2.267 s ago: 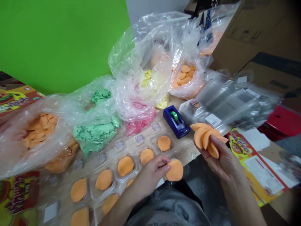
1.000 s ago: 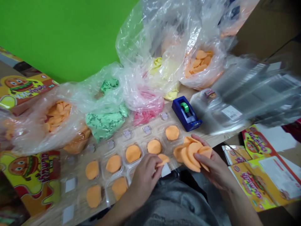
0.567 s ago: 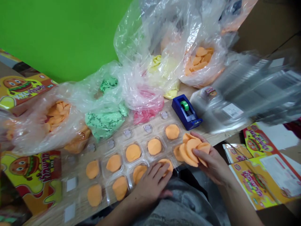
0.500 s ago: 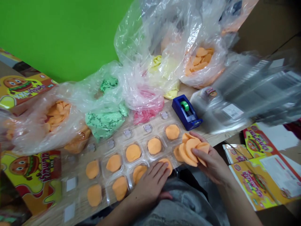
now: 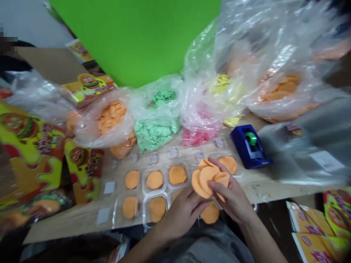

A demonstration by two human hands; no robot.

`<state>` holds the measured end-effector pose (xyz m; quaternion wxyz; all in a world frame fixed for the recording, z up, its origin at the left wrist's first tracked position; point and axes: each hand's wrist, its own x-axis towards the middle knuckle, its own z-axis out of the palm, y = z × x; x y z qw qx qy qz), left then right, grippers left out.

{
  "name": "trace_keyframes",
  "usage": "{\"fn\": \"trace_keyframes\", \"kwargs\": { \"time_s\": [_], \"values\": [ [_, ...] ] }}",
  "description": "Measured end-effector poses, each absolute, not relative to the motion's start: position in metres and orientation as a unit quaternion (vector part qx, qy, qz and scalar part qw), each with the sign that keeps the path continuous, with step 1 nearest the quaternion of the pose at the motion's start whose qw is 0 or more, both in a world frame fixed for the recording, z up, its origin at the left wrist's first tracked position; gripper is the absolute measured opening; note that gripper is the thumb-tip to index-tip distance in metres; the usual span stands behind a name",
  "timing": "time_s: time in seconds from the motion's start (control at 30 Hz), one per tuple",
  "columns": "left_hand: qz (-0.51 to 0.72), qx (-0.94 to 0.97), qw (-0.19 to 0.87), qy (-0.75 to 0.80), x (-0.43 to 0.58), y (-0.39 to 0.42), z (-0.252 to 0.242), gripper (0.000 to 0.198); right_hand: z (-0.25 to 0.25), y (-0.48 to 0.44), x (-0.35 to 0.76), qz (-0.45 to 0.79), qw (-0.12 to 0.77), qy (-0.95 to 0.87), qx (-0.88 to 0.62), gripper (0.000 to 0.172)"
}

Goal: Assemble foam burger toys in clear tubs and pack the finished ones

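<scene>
Fanned orange foam-like discs (image 5: 210,178) are gripped by my right hand (image 5: 233,197), its thumb pressed across the front of them. My left hand (image 5: 182,210) is beside this stack, over the near row of clear plastic trays. Its thumb stretches to the right, and its fingertips are hidden behind the discs, so their grip does not show. Single orange discs lie in the compartments, such as one disc (image 5: 177,175) in the back row and another disc (image 5: 157,209) in the front row. A further disc (image 5: 210,212) shows below my hands.
A blue tape dispenser (image 5: 249,148) stands right of the trays. Behind are plastic bags with orange pieces (image 5: 112,117), green pieces (image 5: 156,133) and pink pieces (image 5: 201,133). Clear packaging (image 5: 307,146) lies at right. Printed burger boxes (image 5: 35,142) stand at left.
The view has swung left. My right hand has brought the discs leftward over the trays, close to my left hand. My left hand no longer lies flat on a disc.
</scene>
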<state>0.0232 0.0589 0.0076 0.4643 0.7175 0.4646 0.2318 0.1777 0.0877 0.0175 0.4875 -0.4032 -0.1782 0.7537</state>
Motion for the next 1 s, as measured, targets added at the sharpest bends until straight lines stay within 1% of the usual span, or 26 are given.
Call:
{"fn": "trace_keyframes", "kwargs": {
  "time_s": [0.03,0.1,0.13,0.2,0.27,0.3,0.37,0.43,0.53,0.57,0.6,0.63,0.67,0.73,0.8,0.87,0.93,1.0],
  "values": [
    [0.243,0.709,0.468,0.469,0.021,0.058,0.004,0.033,0.015,0.090,0.171,0.757,0.480,-0.182,-0.404,0.053],
    [0.303,0.642,0.470,0.524,0.016,0.055,-0.002,0.029,0.012,0.093,0.160,0.761,0.468,-0.194,-0.407,0.054],
    [0.344,0.594,0.457,0.566,0.013,0.055,-0.003,0.028,0.011,0.094,0.156,0.759,0.463,-0.203,-0.410,0.056],
    [0.402,0.529,0.394,0.635,0.005,0.055,-0.002,0.024,0.013,0.094,0.148,0.751,0.452,-0.225,-0.426,0.057],
    [0.400,0.550,0.311,0.664,-0.003,0.057,0.003,0.021,0.017,0.093,0.141,0.749,0.437,-0.235,-0.440,0.056],
    [0.382,0.576,0.280,0.666,-0.006,0.059,0.007,0.023,0.019,0.092,0.137,0.754,0.426,-0.230,-0.443,0.056],
    [0.345,0.612,0.261,0.662,-0.012,0.060,0.015,0.027,0.022,0.090,0.129,0.774,0.401,-0.198,-0.448,0.055],
    [0.344,0.602,0.293,0.658,-0.016,0.058,0.020,0.022,0.020,0.088,0.122,0.799,0.372,-0.144,-0.450,0.056],
    [0.400,0.487,0.419,0.654,-0.026,0.052,0.021,0.010,0.006,0.086,0.112,0.826,0.356,-0.062,-0.432,0.053],
    [0.423,0.436,0.449,0.655,-0.033,0.049,0.019,0.011,0.001,0.086,0.109,0.830,0.360,-0.043,-0.425,0.051],
    [0.443,0.399,0.445,0.668,-0.042,0.048,0.018,0.013,-0.004,0.086,0.107,0.829,0.365,-0.030,-0.422,0.048],
    [0.458,0.378,0.407,0.694,-0.054,0.046,0.015,0.016,-0.008,0.086,0.105,0.828,0.367,-0.022,-0.424,0.046],
    [0.466,0.372,0.342,0.727,-0.069,0.045,0.012,0.017,-0.010,0.086,0.103,0.826,0.365,-0.019,-0.430,0.046],
    [0.456,0.376,0.176,0.787,-0.105,0.044,0.005,0.016,-0.009,0.088,0.100,0.820,0.355,-0.019,-0.449,0.049],
    [0.434,0.373,0.090,0.815,-0.144,0.044,-0.005,0.014,0.000,0.092,0.098,0.807,0.343,-0.018,-0.480,0.055],
    [0.386,0.393,0.058,0.833,-0.176,0.043,-0.014,0.010,0.011,0.097,0.096,0.788,0.336,-0.008,-0.516,0.059],
    [0.329,0.427,0.062,0.840,-0.196,0.040,-0.022,0.007,0.019,0.100,0.096,0.774,0.333,0.003,-0.539,0.059],
    [0.278,0.461,0.080,0.839,-0.204,0.036,-0.026,0.010,0.020,0.101,0.099,0.772,0.335,-0.003,-0.540,0.059]
  ]
}}
